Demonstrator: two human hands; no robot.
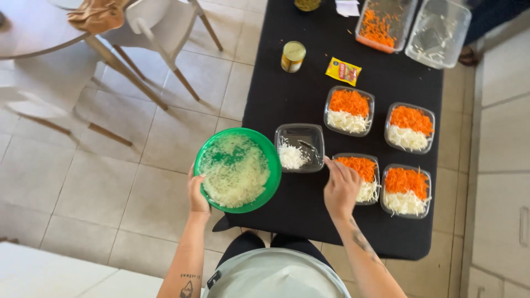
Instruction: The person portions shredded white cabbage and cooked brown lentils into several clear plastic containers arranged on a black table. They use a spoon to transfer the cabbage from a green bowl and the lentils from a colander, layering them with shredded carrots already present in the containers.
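My left hand (197,194) grips the rim of a green bowl (268,152) holding shredded white cabbage, tilted over the left edge of the black table (298,94). My right hand (339,187) holds a fork (311,149) that reaches into a clear plastic tray (301,132) with a small heap of white shreds in its near corner. Right beside that hand sits a tray (360,175) filled with grated carrot and white cabbage.
Three more filled carrot-and-cabbage trays (349,110) (409,128) (406,190) stand on the right. Farther back are a tin can (292,56), a yellow sachet (343,71), a large tub of grated carrot (383,25) and a nearly empty clear tub (439,33). Chairs (160,33) stand on the tiled floor to the left.
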